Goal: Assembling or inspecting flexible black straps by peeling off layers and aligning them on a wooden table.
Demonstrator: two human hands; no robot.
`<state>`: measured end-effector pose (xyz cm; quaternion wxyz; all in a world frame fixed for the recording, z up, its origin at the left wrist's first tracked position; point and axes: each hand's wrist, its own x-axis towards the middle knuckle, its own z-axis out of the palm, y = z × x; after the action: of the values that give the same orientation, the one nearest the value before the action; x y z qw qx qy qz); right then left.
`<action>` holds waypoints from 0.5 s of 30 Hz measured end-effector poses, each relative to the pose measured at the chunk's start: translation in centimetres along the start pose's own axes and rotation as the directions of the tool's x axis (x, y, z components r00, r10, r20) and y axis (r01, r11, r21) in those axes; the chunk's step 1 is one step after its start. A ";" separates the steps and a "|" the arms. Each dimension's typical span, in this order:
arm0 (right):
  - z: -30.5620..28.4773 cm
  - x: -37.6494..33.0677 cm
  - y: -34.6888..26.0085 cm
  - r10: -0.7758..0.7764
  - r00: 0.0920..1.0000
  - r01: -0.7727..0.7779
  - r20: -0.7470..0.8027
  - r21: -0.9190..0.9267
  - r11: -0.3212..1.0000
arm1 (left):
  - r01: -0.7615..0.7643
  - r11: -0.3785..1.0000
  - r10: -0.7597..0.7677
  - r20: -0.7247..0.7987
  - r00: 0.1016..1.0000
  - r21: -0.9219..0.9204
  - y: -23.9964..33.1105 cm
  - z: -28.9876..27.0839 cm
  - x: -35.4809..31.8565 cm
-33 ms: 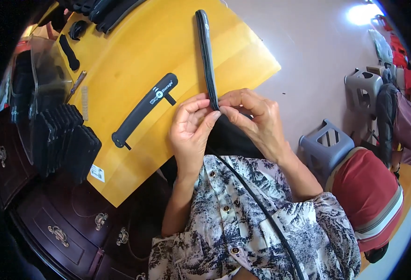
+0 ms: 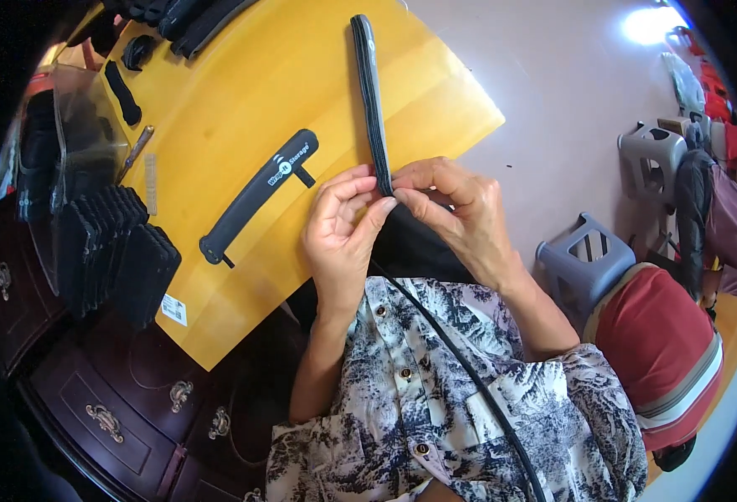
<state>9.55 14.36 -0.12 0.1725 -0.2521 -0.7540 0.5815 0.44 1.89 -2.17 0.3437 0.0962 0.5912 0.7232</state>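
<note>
A stack of long black straps (image 2: 370, 92), pressed together and seen edge-on, points away from me over the yellow table. Its near end is pinched between the thumb and fingers of my left hand (image 2: 343, 226). My right hand (image 2: 452, 205) grips that same end from the other side, thumb and fingertips touching it. To the left of my hands, a single black strap (image 2: 255, 201) with white printing lies flat at a slant, a short tab sticking out near each end.
The yellow table (image 2: 243, 309) carries black pieces (image 2: 123, 94) at its far left and a pen-like tool (image 2: 138, 151). Black stacks (image 2: 105, 243) stand at its left edge, above dark drawers (image 2: 105, 418). Grey stools (image 2: 584, 255) and a red cushion (image 2: 657, 351) are at right.
</note>
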 end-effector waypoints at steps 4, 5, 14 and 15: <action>-0.9 0.3 0.2 -0.037 0.998 0.039 0.040 -0.035 0.999 | -0.187 0.968 0.184 0.035 0.982 0.169 -0.5 0.2 0.2; -1.1 0.3 0.0 -0.004 0.998 0.007 0.065 -0.056 0.998 | -0.216 0.954 0.214 0.029 0.976 0.208 -0.6 0.3 0.2; -1.3 0.6 -0.6 -0.028 0.993 0.044 0.112 -0.142 0.989 | -0.385 0.753 0.391 0.107 0.914 0.534 -0.7 0.0 0.5; -1.3 0.7 -0.4 -0.005 0.993 0.018 0.116 -0.117 0.993 | -0.386 0.751 0.394 0.106 0.913 0.536 -0.7 -0.1 0.6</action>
<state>9.61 15.67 0.62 0.1166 -0.2233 -0.7972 0.5486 0.19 2.24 -2.96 0.1393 0.3061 0.7416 0.5805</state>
